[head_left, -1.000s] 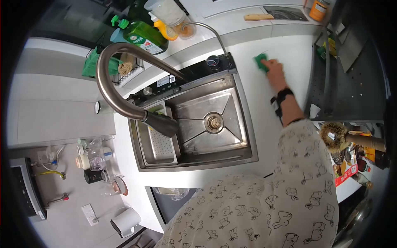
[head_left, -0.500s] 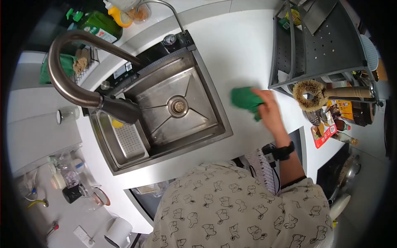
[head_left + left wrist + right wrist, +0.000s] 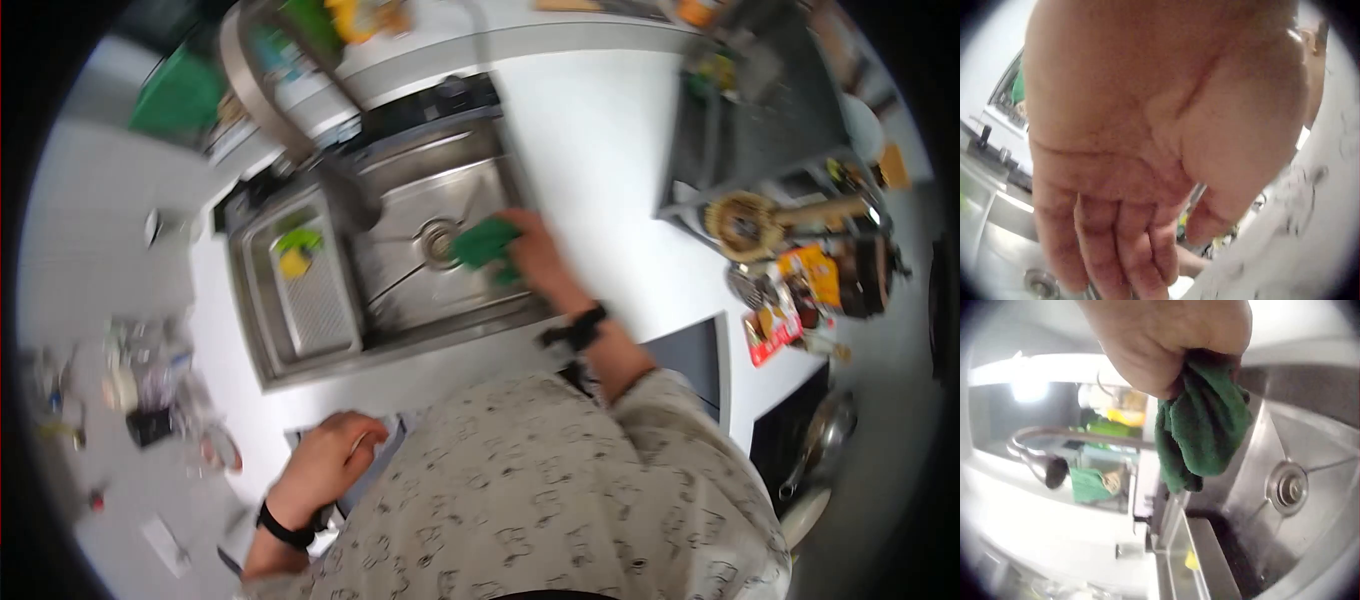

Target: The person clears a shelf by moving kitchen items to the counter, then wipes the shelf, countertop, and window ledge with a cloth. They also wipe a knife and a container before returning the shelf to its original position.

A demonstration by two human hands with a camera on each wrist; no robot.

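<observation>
- One green cloth (image 3: pixel 1200 434) hangs bunched in your right hand (image 3: pixel 535 255), over the sink (image 3: pixel 470 290) near the drain (image 3: pixel 1289 486).
- It looks soft, light and limp; your curled fingers pinch its top fold.
- Your left hand (image 3: pixel 325 465) rests at the tabletop (image 3: pixel 600 130) edge, fingers relaxed and holding nothing.

I'm seeing the green cloth (image 3: pixel 483 242) hanging bunched and crumpled over the steel sink (image 3: pixel 470 300) basin, near the drain (image 3: pixel 436 243), its fuzzy folds drooping down, gripped at its top.
</observation>
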